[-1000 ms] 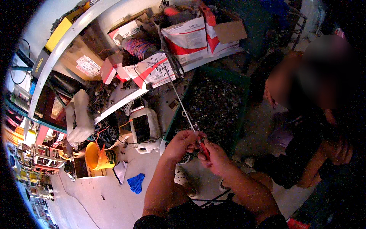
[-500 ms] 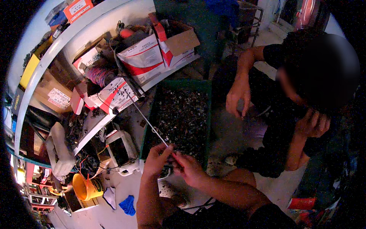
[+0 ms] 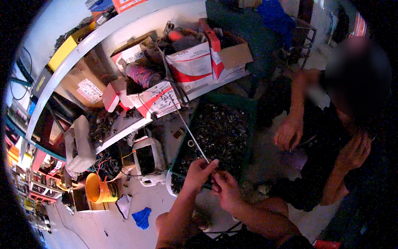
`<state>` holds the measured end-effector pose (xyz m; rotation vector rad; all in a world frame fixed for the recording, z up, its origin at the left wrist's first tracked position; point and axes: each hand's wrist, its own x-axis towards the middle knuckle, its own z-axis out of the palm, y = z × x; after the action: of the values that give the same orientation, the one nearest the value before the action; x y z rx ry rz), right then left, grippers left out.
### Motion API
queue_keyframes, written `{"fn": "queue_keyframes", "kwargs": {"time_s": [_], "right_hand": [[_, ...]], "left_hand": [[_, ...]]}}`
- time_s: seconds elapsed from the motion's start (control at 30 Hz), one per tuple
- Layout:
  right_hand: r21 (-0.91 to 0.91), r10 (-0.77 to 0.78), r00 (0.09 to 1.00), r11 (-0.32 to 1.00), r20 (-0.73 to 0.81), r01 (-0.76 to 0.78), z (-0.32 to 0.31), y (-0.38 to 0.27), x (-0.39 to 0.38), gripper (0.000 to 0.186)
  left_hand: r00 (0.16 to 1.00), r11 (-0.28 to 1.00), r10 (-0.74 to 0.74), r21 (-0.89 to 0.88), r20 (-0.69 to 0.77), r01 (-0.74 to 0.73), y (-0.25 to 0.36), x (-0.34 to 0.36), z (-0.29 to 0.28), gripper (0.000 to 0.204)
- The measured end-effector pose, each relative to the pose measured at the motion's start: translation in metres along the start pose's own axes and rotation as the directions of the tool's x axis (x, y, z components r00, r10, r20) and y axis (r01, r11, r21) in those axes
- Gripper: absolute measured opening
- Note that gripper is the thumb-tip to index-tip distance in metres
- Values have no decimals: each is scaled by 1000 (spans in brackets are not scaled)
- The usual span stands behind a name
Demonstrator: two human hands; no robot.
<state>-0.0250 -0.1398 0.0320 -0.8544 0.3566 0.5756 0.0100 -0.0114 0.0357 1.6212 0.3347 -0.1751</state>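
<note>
A long, thin metal rod (image 3: 192,136) slants from my hands up over the left side of a dark green bin (image 3: 232,98). The fingers of my left hand (image 3: 195,175) pinch it near its lower end, thumb on top. Just to the right and slightly lower, my right hand (image 3: 229,191) is closed around the rod's near end, which its fingers hide. Small dark and shiny pieces (image 3: 219,133), too small to name, fill the bin. By its left edge is a pale ring (image 3: 190,143). The rod's far tip is hard to make out against a white-and-red carton (image 3: 159,101).
A shelf edge (image 3: 124,135) with open cartons (image 3: 190,62) runs along the left and back. Below it are a cut-open white jug (image 3: 149,159), a yellow bucket (image 3: 97,189) and a blue cloth (image 3: 141,218). Another person (image 3: 315,137) sits close on the right.
The whole view has swung left, so the scene sits further right. Both hands keep their hold on the rod. A red bit seen at my right fingers earlier no longer shows.
</note>
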Motion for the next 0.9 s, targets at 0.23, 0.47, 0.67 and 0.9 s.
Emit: {"fn": "queue_keyframes", "kwargs": {"time_s": [0.23,0.47,0.67,0.9], "right_hand": [[148,285,956,945,67,-292,-1,1,4,35],[-27,61,989,998,-132,-65,16,0,-3,28],[89,125,992,988,12,-126,-8,8,6,34],[112,211,977,970,44,-214,-9,8,9,35]], "left_hand": [[938,885,-60,-416,342,208,-7,-11,-20,21],[998,961,-51,-269,42,61,-21,-2,-1,24],[964,925,-151,-313,218,216,-4,-5,-8,25],[967,912,-83,-374,239,171,-20,-4,-17,20]]}}
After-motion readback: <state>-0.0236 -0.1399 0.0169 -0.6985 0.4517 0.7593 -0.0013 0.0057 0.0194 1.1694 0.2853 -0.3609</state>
